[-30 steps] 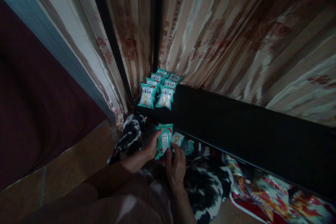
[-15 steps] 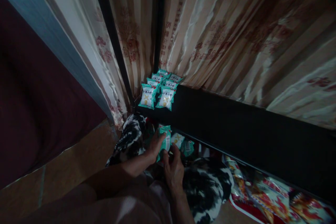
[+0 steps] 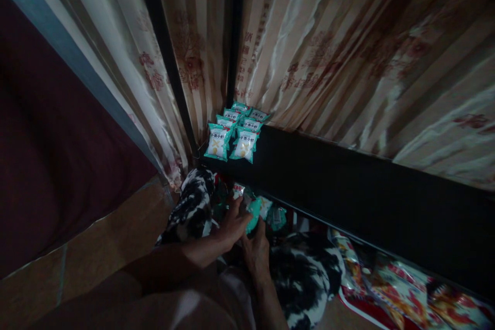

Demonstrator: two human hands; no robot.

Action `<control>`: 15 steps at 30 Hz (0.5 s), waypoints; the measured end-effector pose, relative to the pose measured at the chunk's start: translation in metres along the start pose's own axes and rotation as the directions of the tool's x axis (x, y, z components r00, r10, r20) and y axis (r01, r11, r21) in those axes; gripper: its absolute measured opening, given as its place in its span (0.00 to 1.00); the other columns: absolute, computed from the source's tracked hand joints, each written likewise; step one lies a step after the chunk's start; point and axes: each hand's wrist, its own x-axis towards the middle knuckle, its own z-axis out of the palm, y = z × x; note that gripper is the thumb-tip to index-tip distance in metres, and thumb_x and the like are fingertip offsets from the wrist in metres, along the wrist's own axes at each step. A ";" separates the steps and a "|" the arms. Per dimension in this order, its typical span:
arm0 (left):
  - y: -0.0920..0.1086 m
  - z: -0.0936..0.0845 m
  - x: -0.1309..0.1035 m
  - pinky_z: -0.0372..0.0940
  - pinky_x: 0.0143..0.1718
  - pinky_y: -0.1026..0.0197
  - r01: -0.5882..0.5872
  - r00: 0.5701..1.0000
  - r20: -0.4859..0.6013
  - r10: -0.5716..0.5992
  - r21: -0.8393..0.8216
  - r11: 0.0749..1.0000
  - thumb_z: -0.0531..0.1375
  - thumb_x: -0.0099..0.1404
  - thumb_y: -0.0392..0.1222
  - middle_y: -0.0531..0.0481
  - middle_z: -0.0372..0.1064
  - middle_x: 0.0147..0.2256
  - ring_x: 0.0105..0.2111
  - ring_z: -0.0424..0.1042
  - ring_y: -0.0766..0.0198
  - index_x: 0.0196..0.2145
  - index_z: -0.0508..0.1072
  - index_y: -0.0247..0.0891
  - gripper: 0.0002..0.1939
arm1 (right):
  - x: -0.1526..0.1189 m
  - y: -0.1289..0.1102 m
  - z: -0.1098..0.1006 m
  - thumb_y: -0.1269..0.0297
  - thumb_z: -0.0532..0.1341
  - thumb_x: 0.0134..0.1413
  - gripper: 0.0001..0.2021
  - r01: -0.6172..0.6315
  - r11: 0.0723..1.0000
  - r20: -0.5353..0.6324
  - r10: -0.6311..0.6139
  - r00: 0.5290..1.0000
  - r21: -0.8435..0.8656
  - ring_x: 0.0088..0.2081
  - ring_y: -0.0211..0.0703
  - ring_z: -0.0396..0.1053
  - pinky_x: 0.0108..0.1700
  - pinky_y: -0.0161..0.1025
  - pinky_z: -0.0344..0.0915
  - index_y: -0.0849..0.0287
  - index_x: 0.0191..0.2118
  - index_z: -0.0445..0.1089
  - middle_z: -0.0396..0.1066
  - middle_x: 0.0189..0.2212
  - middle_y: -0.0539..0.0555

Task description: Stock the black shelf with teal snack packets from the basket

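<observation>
Between my two hands is a small green snack packet (image 3: pixel 253 215), tilted and partly covered by fingers. My left hand (image 3: pixel 234 224) grips its left side. My right hand (image 3: pixel 257 252) has its fingers closed at the packet's lower right edge. Several green and white packets (image 3: pixel 245 145) stand in two rows on the black shelf (image 3: pixel 328 175), at its left end. Below the shelf edge, near my hands, lie more packets (image 3: pixel 277 217), one of them with a white front (image 3: pixel 265 207).
Larger colourful snack bags (image 3: pixel 406 286) lie in a red-rimmed container (image 3: pixel 359 309) at the lower right. Pleated curtains (image 3: pixel 328 51) hang behind the shelf, with a dark upright post (image 3: pixel 166 56) at the left. My patterned trouser legs (image 3: pixel 305 278) flank the hands.
The packet in my hands has turned and shifted slightly right, its green side now showing. My left hand has moved a little right with it. The standing rows are the same.
</observation>
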 end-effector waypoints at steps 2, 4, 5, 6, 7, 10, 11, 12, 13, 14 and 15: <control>0.001 0.001 -0.002 0.56 0.56 0.57 -0.002 1.000 0.011 0.001 0.018 1.000 0.58 0.55 0.38 0.47 0.63 0.55 0.57 0.60 0.55 0.59 0.59 0.41 0.32 | 0.002 0.003 0.001 0.40 0.54 0.45 0.39 0.001 1.000 -0.002 -0.001 1.000 0.008 0.31 0.53 0.72 0.32 0.44 0.66 0.68 0.56 0.56 0.73 0.34 0.65; 0.004 0.001 -0.003 0.54 0.58 0.57 -0.003 1.000 0.002 0.003 0.060 0.998 0.58 0.54 0.36 0.46 0.60 0.57 0.58 0.59 0.55 0.58 0.60 0.40 0.32 | 0.004 0.008 0.003 0.40 0.54 0.44 0.38 0.010 1.000 -0.011 -0.010 1.000 0.022 0.31 0.54 0.72 0.33 0.45 0.66 0.67 0.55 0.57 0.73 0.34 0.64; 0.005 0.001 -0.004 0.54 0.58 0.56 0.000 1.000 -0.001 0.001 0.084 0.996 0.57 0.54 0.35 0.46 0.59 0.58 0.58 0.58 0.54 0.58 0.60 0.39 0.33 | 0.005 0.010 0.004 0.41 0.54 0.44 0.38 0.014 1.000 -0.022 -0.013 1.000 0.028 0.32 0.54 0.72 0.34 0.46 0.66 0.67 0.54 0.58 0.73 0.34 0.64; 0.006 0.001 -0.005 0.54 0.58 0.56 0.006 1.000 -0.001 -0.006 0.103 0.995 0.57 0.54 0.34 0.45 0.59 0.58 0.57 0.59 0.54 0.58 0.59 0.38 0.33 | 0.006 0.012 0.005 0.41 0.54 0.44 0.38 0.016 0.999 -0.036 -0.014 0.999 0.034 0.32 0.54 0.72 0.35 0.47 0.66 0.67 0.54 0.58 0.73 0.34 0.64; 0.007 0.001 -0.005 0.55 0.57 0.55 0.015 1.000 0.003 -0.015 0.117 0.993 0.56 0.54 0.34 0.44 0.60 0.57 0.56 0.60 0.54 0.58 0.59 0.37 0.33 | 0.007 0.013 0.006 0.41 0.54 0.43 0.37 0.016 0.999 -0.049 -0.014 0.999 0.043 0.34 0.55 0.72 0.36 0.47 0.66 0.67 0.53 0.59 0.73 0.34 0.64; 0.007 0.000 -0.004 0.58 0.54 0.55 0.005 1.000 0.028 -0.008 0.115 0.993 0.55 0.56 0.34 0.44 0.62 0.55 0.52 0.64 0.55 0.58 0.58 0.38 0.31 | 0.009 0.013 0.005 0.42 0.55 0.44 0.33 0.019 0.996 -0.074 -0.012 0.997 0.090 0.38 0.54 0.71 0.40 0.47 0.65 0.64 0.50 0.63 0.72 0.37 0.63; 0.005 0.000 -0.003 0.59 0.54 0.55 -0.015 0.999 0.031 0.012 0.110 0.994 0.54 0.56 0.34 0.44 0.63 0.55 0.51 0.65 0.56 0.57 0.59 0.39 0.29 | 0.011 0.012 0.004 0.43 0.56 0.45 0.31 0.020 0.994 -0.084 -0.011 0.996 0.105 0.40 0.54 0.70 0.41 0.46 0.65 0.63 0.49 0.64 0.72 0.39 0.63; 0.003 -0.001 -0.002 0.59 0.53 0.55 -0.042 0.999 0.031 0.039 0.105 0.994 0.54 0.57 0.34 0.45 0.63 0.54 0.51 0.65 0.56 0.56 0.61 0.40 0.28 | 0.012 0.010 0.003 0.43 0.57 0.45 0.30 0.019 0.993 -0.095 -0.008 0.995 0.117 0.42 0.53 0.70 0.42 0.46 0.65 0.62 0.47 0.65 0.71 0.41 0.63; 0.000 -0.002 0.000 0.60 0.53 0.56 -0.072 0.997 0.031 0.069 0.102 0.992 0.54 0.57 0.34 0.45 0.63 0.54 0.51 0.65 0.57 0.55 0.62 0.40 0.26 | 0.013 0.009 0.001 0.44 0.57 0.45 0.29 0.013 0.992 -0.107 0.000 0.994 0.127 0.43 0.53 0.69 0.43 0.45 0.65 0.62 0.46 0.66 0.71 0.42 0.62; -0.003 -0.002 0.002 0.60 0.52 0.56 -0.102 0.995 0.032 0.100 0.101 0.990 0.54 0.57 0.34 0.45 0.63 0.53 0.50 0.65 0.57 0.54 0.62 0.40 0.25 | 0.013 0.007 -0.001 0.44 0.58 0.44 0.28 0.000 0.991 -0.116 0.015 0.993 0.135 0.44 0.53 0.69 0.43 0.45 0.65 0.62 0.46 0.67 0.71 0.42 0.61; -0.006 -0.002 0.004 0.60 0.53 0.56 -0.131 0.991 0.030 0.128 0.105 0.986 0.54 0.57 0.34 0.45 0.64 0.53 0.51 0.65 0.58 0.53 0.63 0.40 0.25 | 0.014 0.005 -0.002 0.44 0.59 0.44 0.28 -0.019 0.990 -0.120 0.036 0.992 0.143 0.44 0.53 0.69 0.43 0.45 0.65 0.62 0.46 0.67 0.71 0.42 0.61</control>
